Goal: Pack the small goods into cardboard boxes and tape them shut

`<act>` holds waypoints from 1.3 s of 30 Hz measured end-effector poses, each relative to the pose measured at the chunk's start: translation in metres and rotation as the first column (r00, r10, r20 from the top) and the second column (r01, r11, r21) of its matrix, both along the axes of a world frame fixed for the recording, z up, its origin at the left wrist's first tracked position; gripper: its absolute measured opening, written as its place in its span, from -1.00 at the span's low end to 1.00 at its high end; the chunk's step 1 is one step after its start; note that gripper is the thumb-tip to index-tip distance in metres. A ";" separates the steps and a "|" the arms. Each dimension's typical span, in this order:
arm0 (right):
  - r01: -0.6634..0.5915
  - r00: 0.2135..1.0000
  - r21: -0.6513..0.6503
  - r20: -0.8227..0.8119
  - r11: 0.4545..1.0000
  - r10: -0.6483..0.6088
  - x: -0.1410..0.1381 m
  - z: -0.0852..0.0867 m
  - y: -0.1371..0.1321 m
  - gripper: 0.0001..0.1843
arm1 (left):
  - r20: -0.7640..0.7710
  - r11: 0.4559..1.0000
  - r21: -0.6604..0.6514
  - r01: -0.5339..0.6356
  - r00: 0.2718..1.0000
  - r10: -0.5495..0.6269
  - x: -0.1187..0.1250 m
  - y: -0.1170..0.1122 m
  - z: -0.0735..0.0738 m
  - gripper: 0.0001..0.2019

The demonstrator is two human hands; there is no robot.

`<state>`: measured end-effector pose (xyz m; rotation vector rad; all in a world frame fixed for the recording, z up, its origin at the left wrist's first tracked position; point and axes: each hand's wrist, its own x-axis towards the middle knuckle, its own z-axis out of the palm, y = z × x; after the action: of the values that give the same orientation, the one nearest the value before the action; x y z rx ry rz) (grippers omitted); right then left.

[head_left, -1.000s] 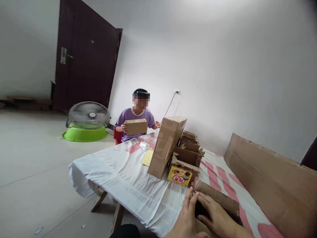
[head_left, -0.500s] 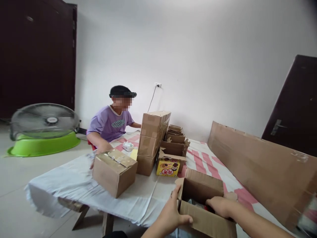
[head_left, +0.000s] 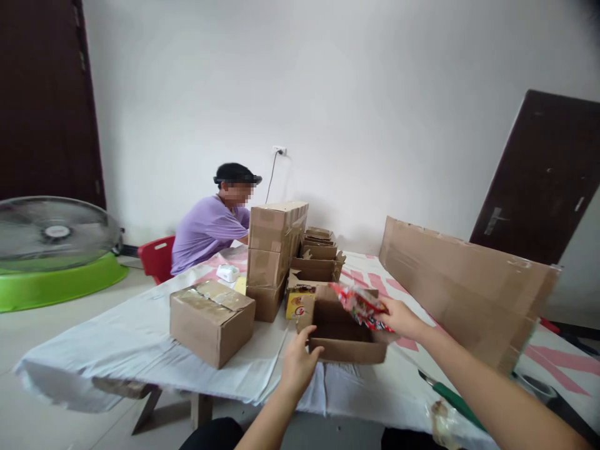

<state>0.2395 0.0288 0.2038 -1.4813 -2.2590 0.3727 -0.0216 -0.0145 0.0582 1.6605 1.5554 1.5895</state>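
Note:
My right hand (head_left: 400,320) is closed on the end of a shiny red printed packet (head_left: 359,305), lifted over an open cardboard box (head_left: 347,351). What the packet contains cannot be made out. At the near left corner of this box is my left hand (head_left: 300,362), its thumb in front of the wall and its fingers at the side. The box stands with its flaps up, and its visible inside is bare brown cardboard.
A closed, taped box (head_left: 213,322) stands left, beside stacked taped boxes (head_left: 267,265). Behind are several open boxes (head_left: 319,270). A green-handled tool (head_left: 457,403) lies front right, near a large cardboard sheet (head_left: 462,284). Across the table sits a person (head_left: 201,228).
My right hand has come up out of the box with the red packet. The open box now stands farther away, nearer the other boxes. The other person's hand has left the taped box.

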 end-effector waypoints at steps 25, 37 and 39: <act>0.147 0.948 0.506 -0.318 0.850 0.025 0.001 0.054 0.040 -0.58 | 0.524 0.838 0.066 0.541 0.696 -0.491 0.068 0.084 0.185 -0.45; 0.242 0.873 0.456 -0.487 0.857 0.013 0.010 -0.103 -0.022 0.02 | 0.441 0.899 0.203 0.387 0.784 -0.437 0.069 -0.006 0.064 -0.31; 0.226 0.887 0.414 -0.461 0.882 -0.011 0.003 -0.137 -0.030 0.05 | 0.389 0.913 0.146 0.382 0.826 -0.408 0.063 -0.016 0.026 -0.34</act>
<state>0.2427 -0.0009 0.0666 -1.1380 -1.7200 0.1072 0.0413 -0.0306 0.0840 1.4324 0.8876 1.6306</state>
